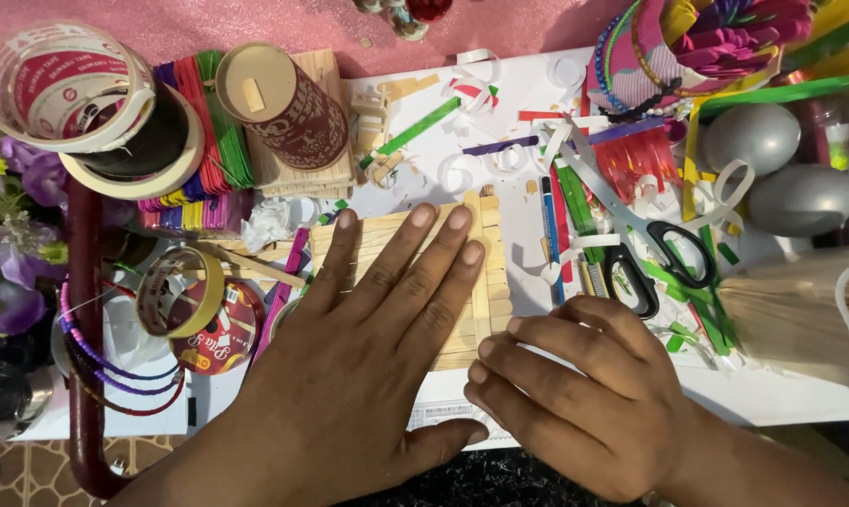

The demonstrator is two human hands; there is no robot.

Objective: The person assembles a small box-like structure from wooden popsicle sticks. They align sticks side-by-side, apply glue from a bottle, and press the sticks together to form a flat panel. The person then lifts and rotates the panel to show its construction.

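The left hand (368, 347) lies flat and spread, palm down, across a panel of plain wooden craft sticks (481, 282) at the middle of the white work surface (772, 394), gripping nothing, just pressing. The right hand (584, 404) comes in beside it, fingers curled loosely, fingertips touching the panel's right edge near its lower corner; it holds nothing that I can see. Clutter crowds in all round: black-handled scissors (659, 263) just to the right among green strips and white paper curls, a blue pencil (551, 239) lying alongside the panel, a dark red tube (288, 108) standing beyond it, rolls of tape (58, 89) stacked at the far left, and coloured sticks (208, 122) bundled under them. The risk, as I judge it, is in that flat press (the sticks look laid side by side, and whether they are bonded I cannot tell): uneven weight from the palm could slide a stick out of line, and a nudge from the curled fingers could push the edge pieces askew or knock the pencil under the panel.
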